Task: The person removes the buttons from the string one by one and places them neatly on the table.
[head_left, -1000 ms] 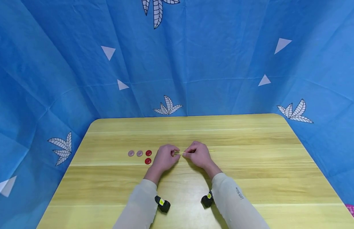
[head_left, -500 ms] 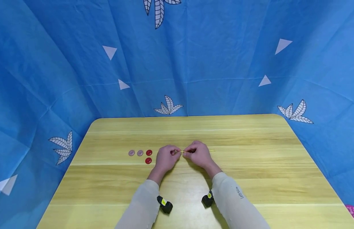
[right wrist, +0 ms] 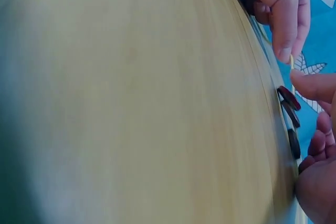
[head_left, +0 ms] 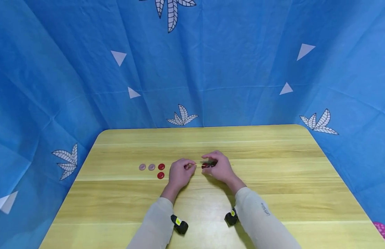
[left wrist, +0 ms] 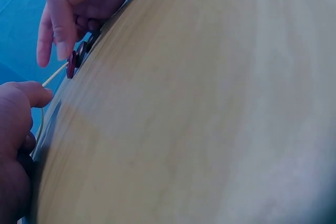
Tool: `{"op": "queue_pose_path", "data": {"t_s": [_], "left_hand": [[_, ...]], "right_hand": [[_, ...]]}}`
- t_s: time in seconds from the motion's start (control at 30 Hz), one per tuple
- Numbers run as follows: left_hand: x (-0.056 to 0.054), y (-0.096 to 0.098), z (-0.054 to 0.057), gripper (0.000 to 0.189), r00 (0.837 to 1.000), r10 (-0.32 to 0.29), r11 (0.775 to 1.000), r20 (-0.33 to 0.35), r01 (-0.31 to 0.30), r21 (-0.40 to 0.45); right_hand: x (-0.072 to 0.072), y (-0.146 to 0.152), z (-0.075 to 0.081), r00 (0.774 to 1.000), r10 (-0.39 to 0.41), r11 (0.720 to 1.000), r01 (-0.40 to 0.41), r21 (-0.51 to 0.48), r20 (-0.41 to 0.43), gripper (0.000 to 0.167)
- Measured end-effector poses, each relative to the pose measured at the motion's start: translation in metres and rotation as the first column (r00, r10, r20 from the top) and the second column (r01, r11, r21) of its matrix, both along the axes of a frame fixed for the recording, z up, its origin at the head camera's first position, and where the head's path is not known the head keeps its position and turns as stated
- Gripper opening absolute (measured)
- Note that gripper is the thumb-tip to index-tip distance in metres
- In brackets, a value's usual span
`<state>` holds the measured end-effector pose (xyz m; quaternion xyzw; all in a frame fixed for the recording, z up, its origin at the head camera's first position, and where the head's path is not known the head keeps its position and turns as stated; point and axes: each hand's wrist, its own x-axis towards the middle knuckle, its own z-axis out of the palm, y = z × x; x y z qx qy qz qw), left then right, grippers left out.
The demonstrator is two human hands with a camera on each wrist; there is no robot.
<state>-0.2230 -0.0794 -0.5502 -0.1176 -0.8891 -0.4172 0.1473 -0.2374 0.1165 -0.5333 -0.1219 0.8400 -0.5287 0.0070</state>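
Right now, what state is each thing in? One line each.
Left hand: pinching the string
Right hand: thumb and forefinger apart, at the button row
String: straight between the left hand and the button row
Button row: three visible, tipped up on edge
Pale buttons: two, flat on the table
Loose red buttons: two, flat on the table
Curtain: hanging, creased

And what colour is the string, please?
The string is yellow; it shows best in the left wrist view.

Blue leaf-print cloth (head_left: 242, 62) behind pale wooden table (head_left: 304, 197).
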Motion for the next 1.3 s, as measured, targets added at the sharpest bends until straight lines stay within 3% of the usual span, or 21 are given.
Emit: {"op": "queue_pose_path", "data": {"t_s": [0.2,0.37,0.6,0.87,1.3], "left_hand": [[-0.001,-0.002,0.002,0.006,1.0,0.017,1.0,-0.004,-0.017,-0.014],[0.001,-0.003,0.002,0.006,0.999,0.029,1.0,0.02,-0.028,-0.014],[0.003,-0.003,-0.003,0.006,0.999,0.021,1.0,0.028,-0.021,0.001],[0.003,0.0,-0.002,0.007,0.998,0.039,0.995,0.052,-0.043,0.092],[0.003,0.002,-0.001,0.007,0.997,0.049,0.987,0.059,-0.057,0.149]], "right_hand": [[0.0,0.014,0.002,0.999,-0.013,0.995,0.016,0.096,-0.039,0.05],[-0.001,0.023,-0.002,0.999,-0.035,0.983,0.039,0.179,-0.026,0.037],[0.003,0.03,-0.005,0.999,-0.034,0.978,0.039,0.205,-0.026,0.027],[-0.001,0.032,-0.005,0.996,0.052,0.947,-0.026,0.32,-0.072,0.02],[0.002,0.032,0.001,0.995,0.091,0.941,-0.073,0.331,-0.041,0.023]]}}
